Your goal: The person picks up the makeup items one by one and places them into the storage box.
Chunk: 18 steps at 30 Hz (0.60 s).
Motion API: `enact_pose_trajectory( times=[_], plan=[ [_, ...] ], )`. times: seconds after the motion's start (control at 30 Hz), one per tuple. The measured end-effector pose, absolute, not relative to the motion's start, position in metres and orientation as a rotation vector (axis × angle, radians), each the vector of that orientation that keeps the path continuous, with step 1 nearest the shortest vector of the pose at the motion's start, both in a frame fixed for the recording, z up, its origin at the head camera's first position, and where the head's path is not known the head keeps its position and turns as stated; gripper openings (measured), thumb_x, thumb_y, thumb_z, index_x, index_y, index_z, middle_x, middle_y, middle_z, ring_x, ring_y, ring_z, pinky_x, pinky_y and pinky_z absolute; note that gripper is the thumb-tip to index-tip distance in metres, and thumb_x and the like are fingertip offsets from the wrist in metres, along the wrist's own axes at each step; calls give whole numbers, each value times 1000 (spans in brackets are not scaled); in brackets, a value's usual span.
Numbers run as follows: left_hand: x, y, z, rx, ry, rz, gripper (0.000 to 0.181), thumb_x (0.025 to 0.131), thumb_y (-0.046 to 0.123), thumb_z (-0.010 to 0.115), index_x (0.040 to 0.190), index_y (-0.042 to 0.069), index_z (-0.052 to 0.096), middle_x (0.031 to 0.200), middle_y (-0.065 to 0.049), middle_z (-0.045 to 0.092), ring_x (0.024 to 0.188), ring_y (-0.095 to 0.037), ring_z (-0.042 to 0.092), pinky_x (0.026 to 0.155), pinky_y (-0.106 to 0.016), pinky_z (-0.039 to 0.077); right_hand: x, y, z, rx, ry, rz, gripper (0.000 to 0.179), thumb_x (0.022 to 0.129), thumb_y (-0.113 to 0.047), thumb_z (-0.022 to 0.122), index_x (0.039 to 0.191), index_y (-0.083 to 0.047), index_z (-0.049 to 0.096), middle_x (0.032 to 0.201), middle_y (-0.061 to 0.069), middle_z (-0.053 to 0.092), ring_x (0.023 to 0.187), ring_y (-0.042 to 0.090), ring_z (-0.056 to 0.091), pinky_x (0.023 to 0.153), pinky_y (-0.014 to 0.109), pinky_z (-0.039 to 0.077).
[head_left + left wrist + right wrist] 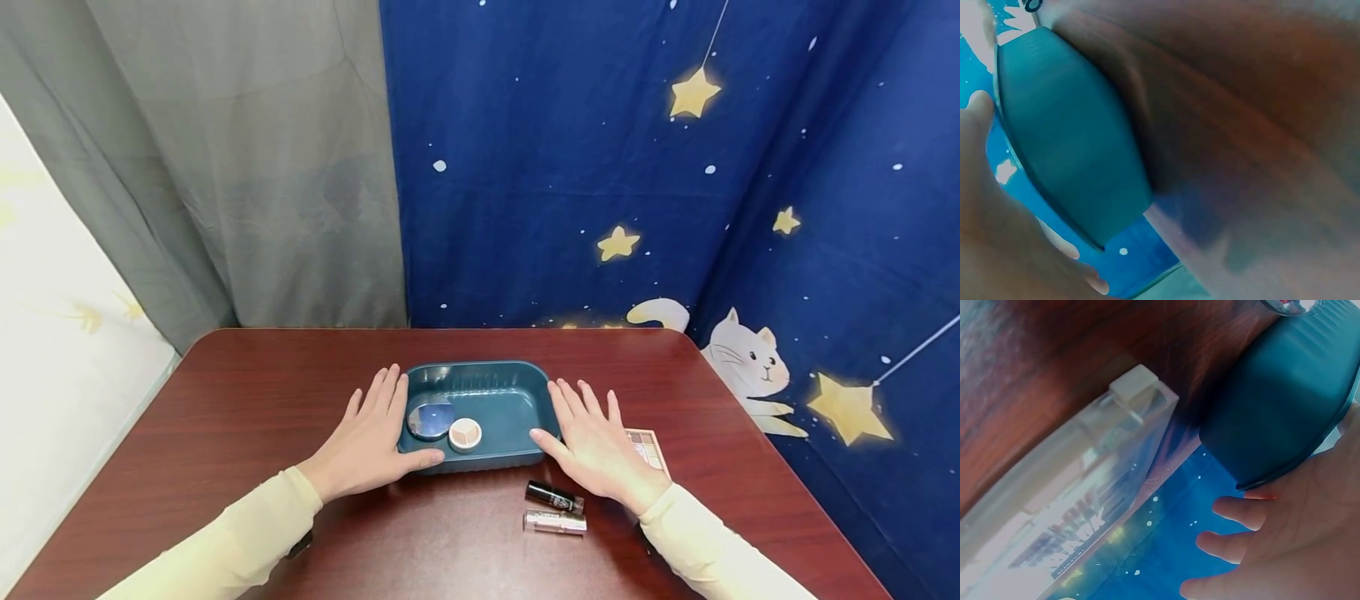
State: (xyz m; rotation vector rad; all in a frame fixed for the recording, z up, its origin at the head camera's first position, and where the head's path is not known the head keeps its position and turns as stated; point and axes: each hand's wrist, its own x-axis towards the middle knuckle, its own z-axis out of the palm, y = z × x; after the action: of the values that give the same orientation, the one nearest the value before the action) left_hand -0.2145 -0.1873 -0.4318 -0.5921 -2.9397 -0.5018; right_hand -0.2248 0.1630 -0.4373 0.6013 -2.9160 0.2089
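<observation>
A teal tray [495, 458] with raised walls stands on the table between both hands. Inside it, toward the left, lie a round shiny blue compact [431, 419] and a small round pot [465, 434] with a three-part pan. My left hand [367, 442] rests along the tray's left rim, fingers straight, thumb at the front edge. On the right rim lies my right hand [600, 446], fingers spread and straight, thumb over the edge. The left wrist view shows the tray's outer wall [1072, 131]; the right wrist view shows its other end [1279, 394].
A black lipstick tube [553, 497] and a silver, clear-ended tube [555, 522] lie in front of the tray. An eyeshadow palette [649, 447] sits partly hidden beneath the right hand and forearm. Curtains [540, 167] hang behind the dark red table [270, 400].
</observation>
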Motion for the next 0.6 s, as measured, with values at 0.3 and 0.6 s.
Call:
enact_pose_trajectory(
  times=[0.3, 0.6],
  plan=[
    [-209, -189, -443, -530, -2964, -549, 123, 81, 86, 50, 159, -3, 15, 167, -16, 7, 153, -36, 7, 115, -65, 13, -225, 165, -438, 600, -2921, 224, 90, 97, -75, 31, 159, -10, 29, 163, 9, 30, 149, 39, 21, 111, 71, 10],
    [-208, -186, -443, -491, -2992, -612, 123, 81, 83, 55, 160, -2, 13, 167, -16, 5, 153, -36, 5, 114, -66, 14, -225, 163, -438, 601, -2925, 259, 90, 97, -74, 34, 159, -10, 30, 162, 9, 31, 149, 39, 22, 111, 71, 11]
  ],
)
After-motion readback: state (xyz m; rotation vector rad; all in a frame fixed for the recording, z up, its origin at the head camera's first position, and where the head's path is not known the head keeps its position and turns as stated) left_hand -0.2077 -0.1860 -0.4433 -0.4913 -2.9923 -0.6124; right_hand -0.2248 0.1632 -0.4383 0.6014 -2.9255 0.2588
